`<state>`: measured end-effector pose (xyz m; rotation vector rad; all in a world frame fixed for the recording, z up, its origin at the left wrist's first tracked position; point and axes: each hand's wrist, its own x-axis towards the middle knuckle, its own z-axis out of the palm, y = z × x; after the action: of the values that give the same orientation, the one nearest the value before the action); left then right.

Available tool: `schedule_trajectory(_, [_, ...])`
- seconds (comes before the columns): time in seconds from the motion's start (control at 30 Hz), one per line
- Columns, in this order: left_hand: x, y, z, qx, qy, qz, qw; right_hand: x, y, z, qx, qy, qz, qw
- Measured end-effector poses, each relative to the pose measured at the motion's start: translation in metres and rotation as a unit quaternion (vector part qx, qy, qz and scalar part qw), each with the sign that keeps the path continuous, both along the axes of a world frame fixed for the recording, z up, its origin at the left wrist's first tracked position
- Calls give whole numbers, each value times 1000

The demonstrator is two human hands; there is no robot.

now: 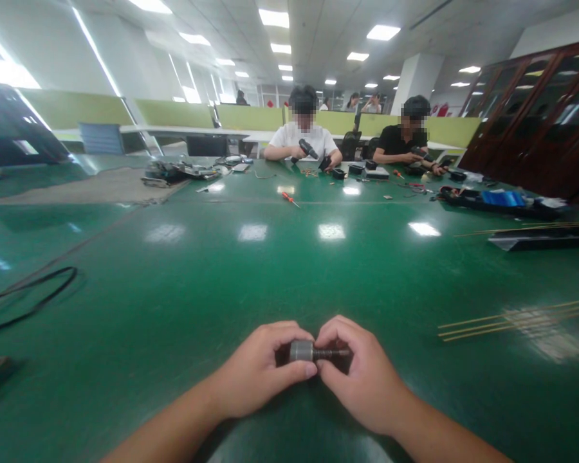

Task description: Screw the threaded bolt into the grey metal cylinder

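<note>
Low in the head view, a grey metal cylinder with a thin, ridged shaft [302,350] lies sideways between my hands. My left hand [258,366] grips the thick cylinder end between thumb and fingers. The shaft points right into the curve of my right hand [361,370], whose thumb and forefinger close around it where it leaves the cylinder. My right palm partly hides the shaft's far tip. Both hands are just above or resting on the green tabletop [212,283]; I cannot tell which.
Thin yellowish rods [492,325] and a dark metal channel [535,239] lie to the right. A black cable [53,289] loops at left. An orange screwdriver [288,198] lies further off. Across the table, two people handle power drills [307,148] among small black parts.
</note>
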<state>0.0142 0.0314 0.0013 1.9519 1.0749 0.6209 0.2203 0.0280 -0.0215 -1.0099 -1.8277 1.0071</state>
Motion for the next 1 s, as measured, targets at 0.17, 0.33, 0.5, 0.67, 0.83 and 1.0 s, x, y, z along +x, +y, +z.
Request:
schedule_trajectory(0.17, [0, 0, -1, 0, -3, -2, 1000, 1, 0, 1, 3, 8, 6, 1000])
schedule_trajectory(0.33, [-1, 0, -1, 7, -5, -5, 1000, 0, 2, 1, 5, 15, 11, 1000])
schedule_trajectory(0.5, [0, 0, 0, 5, -6, -9, 1000, 0, 1, 2, 0, 12, 15, 1000])
schedule_trajectory(0.67, [-1, 0, 1, 0, -4, -11, 1000, 0, 1, 2, 4, 12, 17, 1000])
schedule_trajectory(0.83, [-1, 0, 1, -4, -1, -11, 1000, 1, 2, 0, 9, 10, 16, 1000])
schedule_trajectory(1.0, [-1, 0, 1, -1, -4, -10, 1000, 1, 3, 1, 7, 13, 17, 1000])
